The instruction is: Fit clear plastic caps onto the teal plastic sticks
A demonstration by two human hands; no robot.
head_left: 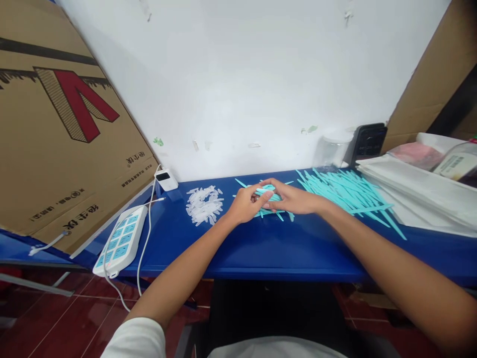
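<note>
Both of my hands meet over a small heap of turquoise sticks (262, 213) at the middle of the blue table. My left hand (245, 204) is closed, its fingers curled and the thumb pressed inward. From the other side my right hand (294, 199) closes in, thumb and fingers pinched together. A short length of one thin turquoise stick (264, 190) shows between the fingertips of both hands; the rest of it is hidden. To the left of my hands lies a pile of small, translucent white pieces (204, 211). A larger pile of pointed turquoise sticks (337, 191) spreads out to the right.
A white power strip (124, 238) with cables lies at the table's left, near a small white device (166, 180) and a large cardboard box (70, 149). A clear jar (333, 149), a black device (368, 144) and white sheets (421, 191) occupy the right. A white wall stands behind.
</note>
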